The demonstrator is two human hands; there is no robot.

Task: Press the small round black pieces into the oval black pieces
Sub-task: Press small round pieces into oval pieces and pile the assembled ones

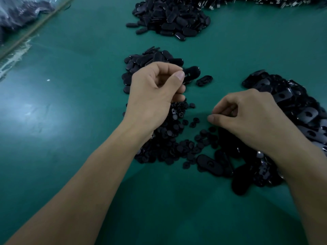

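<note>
My left hand (155,89) pinches an oval black piece (192,74) between thumb and fingers, above a small heap of oval pieces (152,58). My right hand (247,117) hovers with curled fingers over the spread of small round black pieces (177,142); something dark shows between its thumb and fingers, too small to tell. One loose oval piece (204,80) lies just right of the held one. Another oval piece (208,163) lies near my right wrist.
A large heap of oval pieces (173,18) sits at the back. A heap of flat black pieces with holes (286,99) lies at the right. The green table mat (70,103) stretches to the left. Clear plastic bags (21,13) lie at the far left.
</note>
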